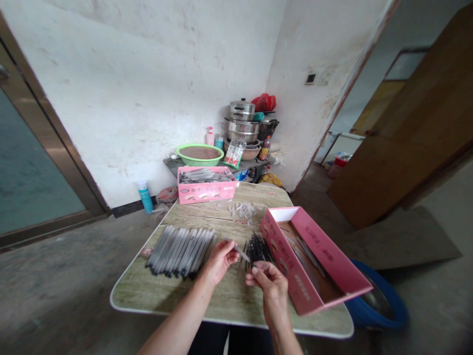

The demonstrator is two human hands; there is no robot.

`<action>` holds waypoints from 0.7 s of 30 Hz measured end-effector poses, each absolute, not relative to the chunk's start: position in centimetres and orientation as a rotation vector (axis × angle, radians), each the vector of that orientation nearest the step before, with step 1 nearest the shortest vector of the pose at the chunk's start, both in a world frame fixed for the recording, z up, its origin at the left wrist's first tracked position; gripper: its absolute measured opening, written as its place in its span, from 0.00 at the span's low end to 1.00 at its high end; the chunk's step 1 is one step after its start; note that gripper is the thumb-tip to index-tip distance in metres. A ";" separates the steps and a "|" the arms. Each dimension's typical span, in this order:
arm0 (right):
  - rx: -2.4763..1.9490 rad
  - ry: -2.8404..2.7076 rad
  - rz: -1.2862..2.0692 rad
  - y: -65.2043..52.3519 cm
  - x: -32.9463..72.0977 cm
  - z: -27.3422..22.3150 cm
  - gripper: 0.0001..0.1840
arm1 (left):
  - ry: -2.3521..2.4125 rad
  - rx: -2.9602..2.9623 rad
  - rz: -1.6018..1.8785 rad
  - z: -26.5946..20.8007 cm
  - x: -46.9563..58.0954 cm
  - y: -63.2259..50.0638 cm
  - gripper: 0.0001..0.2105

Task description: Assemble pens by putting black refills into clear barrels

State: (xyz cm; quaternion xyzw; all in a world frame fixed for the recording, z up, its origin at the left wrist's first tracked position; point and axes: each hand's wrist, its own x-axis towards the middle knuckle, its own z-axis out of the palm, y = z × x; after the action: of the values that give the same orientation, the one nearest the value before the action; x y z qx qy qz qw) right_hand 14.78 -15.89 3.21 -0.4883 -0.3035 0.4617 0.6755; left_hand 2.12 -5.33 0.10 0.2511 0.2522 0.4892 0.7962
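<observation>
Left hand (221,257), mid-frame just below centre, is nearly closed, thumb & fingers pinching a pale tube (241,251) that slants down to the right. Right hand (272,283), a bit lower & further right, has fingers curled in, thumb near forefinger, right by the tube's lower end; view is small & soft there, so can't tell if it's fully pinched or has hold of anything.

Just past the right hand, centre of frame: a bunch of thin black sticks (259,248) on the worktop (221,301). Left of centre, a row of clear tubes (181,249) lies side by side, dark ends toward the bottom of frame. Small white bits (244,211) sit in a loose pile above the sticks.

Pink box no. 1 (207,193), at the worktop's far edge, upper centre, is heaped w/ tubes. Pink box no. 2 (305,283), right of centre, stands at an angle w/ a few tubes etc. inside.

Behind, upper centre: green basin (200,160), steel pots (242,129), sauce bottle (265,148) & red bag (263,102). Blue tub (397,308) on the floor, lower right; blue can (145,197) on the floor, left of centre.
</observation>
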 end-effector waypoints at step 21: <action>-1.117 -0.721 0.950 -15.2 14.4 2.9 0.15 | 0.535 0.633 1.056 0.3 2.2 -5.7 0.13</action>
State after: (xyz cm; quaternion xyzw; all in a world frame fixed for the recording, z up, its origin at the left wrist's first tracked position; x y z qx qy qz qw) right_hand 14.42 -15.19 2.90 -0.4985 -0.3216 0.4241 0.6843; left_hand 2.24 -5.67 0.34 0.2933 0.2478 0.4894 0.7830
